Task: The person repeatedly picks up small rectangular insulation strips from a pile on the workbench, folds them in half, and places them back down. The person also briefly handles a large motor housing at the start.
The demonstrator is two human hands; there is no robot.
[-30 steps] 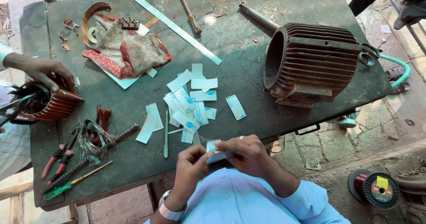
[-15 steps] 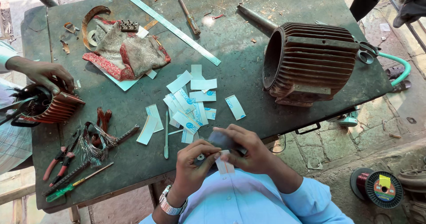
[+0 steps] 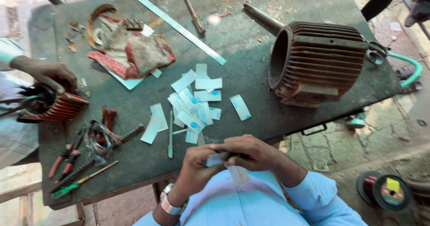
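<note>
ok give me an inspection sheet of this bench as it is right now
surface: dark green table, dusty, chips at far edge
job's things: pale paper strip held in both hands; pile of like strips mid-table
clutter: ribbed motor housing, rag, long metal rule, pliers, screwdriver
grippers: left hand and right hand pinch the strip; another person's hand on a small stator
cables: wire bundle; green hose
surroundings: wire spools on stone floor

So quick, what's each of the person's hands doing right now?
Left hand: closed, pinching the white paper strip near the table's edge.
Right hand: closed over the same strip from above.
</note>
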